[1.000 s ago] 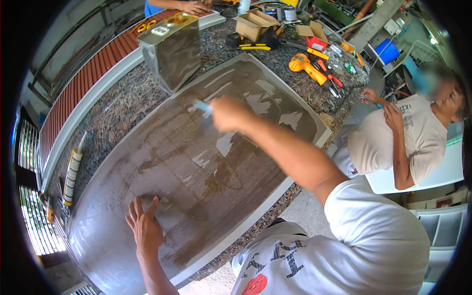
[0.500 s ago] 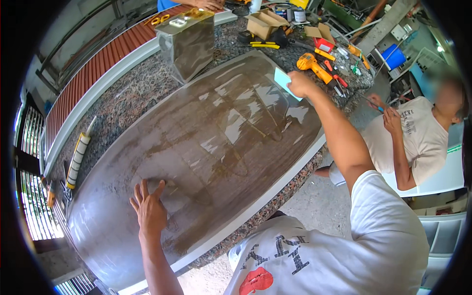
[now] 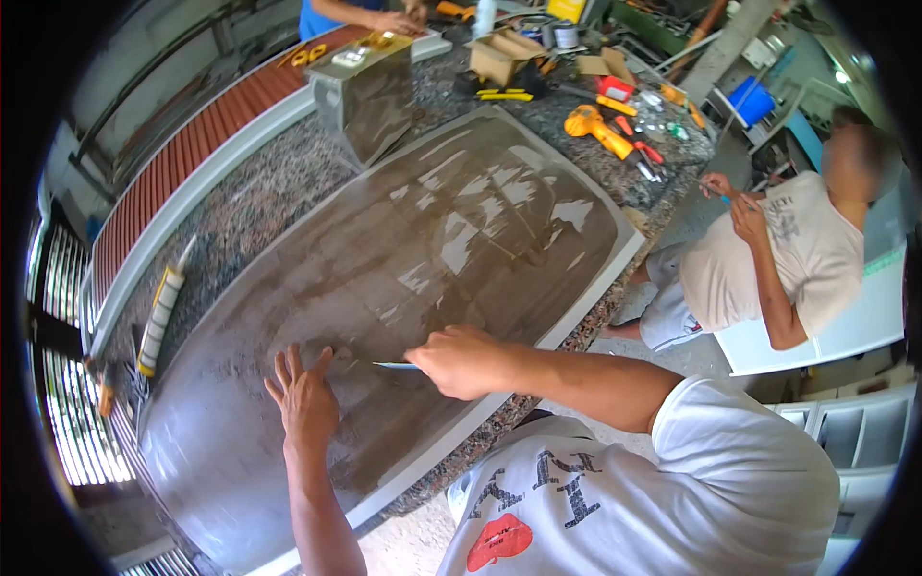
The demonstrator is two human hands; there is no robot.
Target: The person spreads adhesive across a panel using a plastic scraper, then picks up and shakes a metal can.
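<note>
A long, glossy grey-brown panel (image 3: 384, 230) with a rounded end lies across the granite worktop (image 3: 264, 178), its surface wet and streaked. My left hand (image 3: 309, 403) rests on the panel's nearer left part, fingers spread. My right hand (image 3: 466, 360) is closed on a pale blue flat scraper (image 3: 392, 365), which now shows almost edge-on, low over or touching the panel to the right of my left hand. Whether its edge meets the surface I cannot tell.
Beyond the panel stands a boxy metal piece (image 3: 370, 110). A caulking tube (image 3: 160, 312) lies at left. An orange cordless drill (image 3: 597, 130), yellow-handled tools (image 3: 504, 94) and an open carton (image 3: 504, 58) crowd the far right. A person (image 3: 773, 250) stands at right; another's hands (image 3: 403, 19) show behind.
My right hand has swept the scraper from the panel's far right end back toward me, close to my left hand. The left hand stays spread on the panel. The view has shifted slightly.
</note>
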